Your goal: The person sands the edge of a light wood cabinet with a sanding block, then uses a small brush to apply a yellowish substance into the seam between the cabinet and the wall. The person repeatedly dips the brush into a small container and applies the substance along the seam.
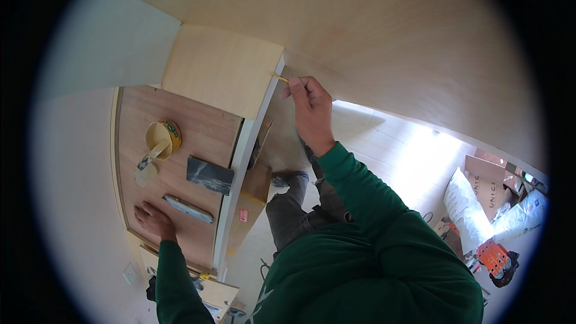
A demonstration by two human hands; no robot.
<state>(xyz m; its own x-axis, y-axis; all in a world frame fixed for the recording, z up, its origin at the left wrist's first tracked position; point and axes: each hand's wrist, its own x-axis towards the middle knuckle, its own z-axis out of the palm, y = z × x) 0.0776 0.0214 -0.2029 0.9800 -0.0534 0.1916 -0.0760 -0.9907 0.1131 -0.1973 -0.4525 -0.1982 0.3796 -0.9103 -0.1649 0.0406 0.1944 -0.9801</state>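
Note:
My right hand [313,110] is raised at the front edge of a pale wooden panel [219,66]. Its thumb and fingers pinch a thin yellowish stick [282,78], whose far tip meets the panel edge or lies very near it; its exact kind is too small to tell. Lower left, my left hand [155,222] rests on the brown wooden surface [204,108] with fingers laid out, holding nothing. Beside it lies a grey-blue utility knife [188,209]. Farther back are a dark sanding sheet or pad [209,174] and a yellow tub [173,137] of cream paste with a spatula [158,149] in it.
A pale round lid [147,174] lies by the tub. A tall wooden panel [384,42] stands ahead and to the right. On the floor at far right are cardboard [485,183], white plastic bags [468,210] and an orange object [493,258]. A wooden box [255,195] stands under the surface.

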